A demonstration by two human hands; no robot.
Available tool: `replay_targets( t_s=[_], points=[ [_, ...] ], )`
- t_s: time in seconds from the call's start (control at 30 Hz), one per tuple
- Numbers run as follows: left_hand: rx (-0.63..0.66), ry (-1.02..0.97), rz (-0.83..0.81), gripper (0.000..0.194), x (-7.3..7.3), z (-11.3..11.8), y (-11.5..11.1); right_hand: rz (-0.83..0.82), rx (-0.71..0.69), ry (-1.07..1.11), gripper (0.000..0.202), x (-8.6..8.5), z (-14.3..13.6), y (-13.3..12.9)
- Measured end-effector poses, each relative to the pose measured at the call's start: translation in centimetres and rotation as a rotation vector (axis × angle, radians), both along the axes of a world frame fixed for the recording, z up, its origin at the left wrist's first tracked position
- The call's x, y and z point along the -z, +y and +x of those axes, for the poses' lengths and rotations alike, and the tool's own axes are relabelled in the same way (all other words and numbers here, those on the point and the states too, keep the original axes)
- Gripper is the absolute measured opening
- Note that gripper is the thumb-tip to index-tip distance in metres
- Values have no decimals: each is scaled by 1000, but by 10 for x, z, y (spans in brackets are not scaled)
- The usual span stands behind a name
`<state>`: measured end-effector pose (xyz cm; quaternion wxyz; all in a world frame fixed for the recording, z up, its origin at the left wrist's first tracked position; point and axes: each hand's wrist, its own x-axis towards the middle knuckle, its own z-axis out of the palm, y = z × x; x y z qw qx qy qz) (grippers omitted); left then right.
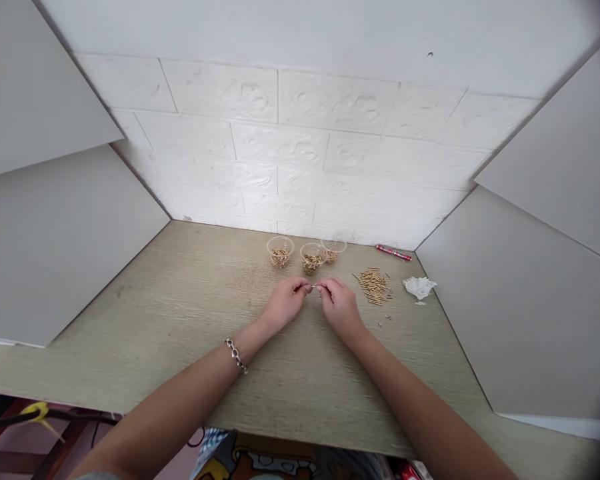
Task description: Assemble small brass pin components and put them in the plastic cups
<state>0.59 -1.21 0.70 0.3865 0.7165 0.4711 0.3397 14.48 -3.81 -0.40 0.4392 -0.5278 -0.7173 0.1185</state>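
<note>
My left hand (289, 299) and my right hand (339, 303) meet just above the table's middle, both in a pinch. A thin pin-like piece (315, 287) spans the small gap between their fingertips; each hand grips one end, and its details are too small to read. Just beyond the fingers stand three clear plastic cups: a left cup (280, 245), a middle cup (312, 249) and a right cup (334, 244), with small gold-coloured pieces inside. Right of my right hand lies a pile of slim gold-coloured pins (374, 287). Tiny copper-coloured bits (255, 280) are scattered left of my left hand.
A crumpled white tissue (419, 287) lies at the right, with a red tube-shaped wrapper (393, 253) behind it. Grey panels (75, 247) enclose the wooden table (190, 260) on both sides. A white brick-patterned wall (300, 160) rises at the back.
</note>
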Motion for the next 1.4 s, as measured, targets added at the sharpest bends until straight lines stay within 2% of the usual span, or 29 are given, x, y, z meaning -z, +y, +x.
replay_targets(
  t_s=[0.17, 0.53, 0.87, 1.23, 1.4],
  points=[
    [4, 30, 32, 19, -1, 0, -1, 2, 1, -9, 16, 2, -2, 0],
    [57, 112, 281, 20, 0, -5, -2, 34, -10, -74, 17, 3, -1, 0],
    [61, 194, 395, 22, -3, -6, -1, 5, 80, 59, 15, 0, -8, -2],
    [99, 376, 553, 21, -5, -8, -2, 35, 53, -7, 15, 1, -5, -2],
    [115, 350, 526, 20, -6, -7, -4, 66, -7, -26, 15, -3, -6, -4]
  ],
)
